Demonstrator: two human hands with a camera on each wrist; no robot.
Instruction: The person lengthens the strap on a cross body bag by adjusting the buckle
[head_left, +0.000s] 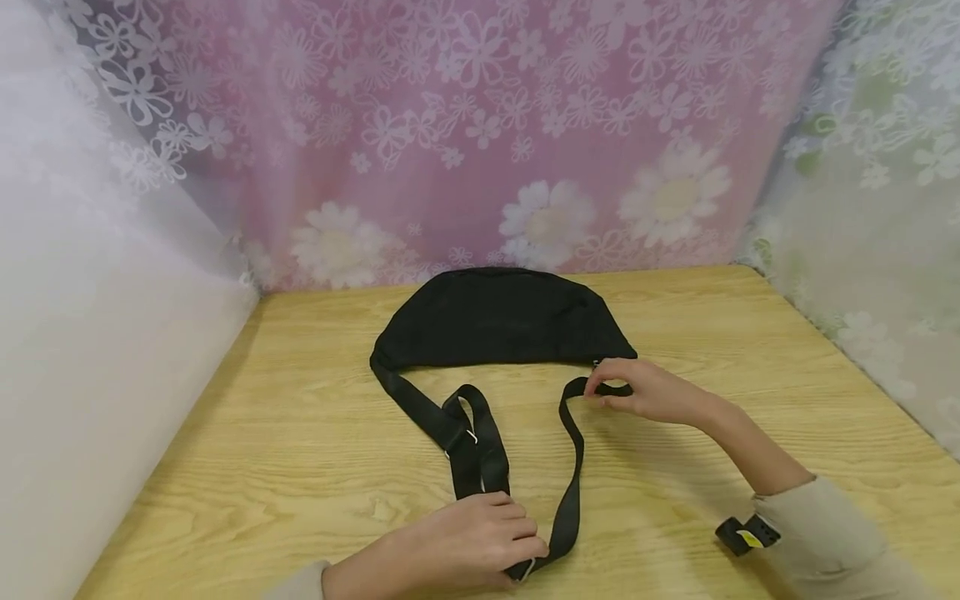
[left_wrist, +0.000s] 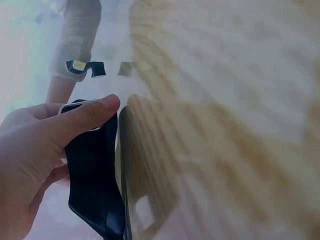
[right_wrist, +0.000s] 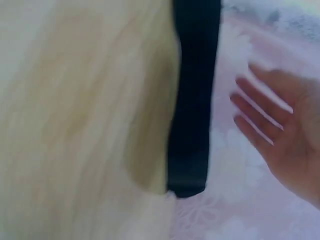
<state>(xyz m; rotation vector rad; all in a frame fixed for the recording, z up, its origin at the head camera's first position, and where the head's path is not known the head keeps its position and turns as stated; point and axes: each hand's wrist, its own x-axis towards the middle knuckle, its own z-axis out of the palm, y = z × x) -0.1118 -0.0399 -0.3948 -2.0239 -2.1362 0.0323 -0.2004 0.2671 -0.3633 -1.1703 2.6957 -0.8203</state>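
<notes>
A black waist bag (head_left: 502, 321) lies on the wooden table with its webbing strap (head_left: 572, 492) toward me. My left hand (head_left: 468, 533) grips the strap low in front. In the left wrist view, the thumb presses on a metal-framed strap slider (left_wrist: 82, 105). Just below the bag's right end, my right hand (head_left: 660, 392) is above the strap's upper part. The right wrist view has that hand (right_wrist: 287, 120) with fingers apart and nothing visibly between them, beside a black, narrow-looking shape (right_wrist: 192, 105) that may be the bag's side.
The table (head_left: 300, 433) ends against a pink floral curtain (head_left: 480, 142) behind the bag. Pale cloth hangs on the left (head_left: 112, 292) and right (head_left: 885, 250). A black wrist device (head_left: 747, 535) sits at the right sleeve.
</notes>
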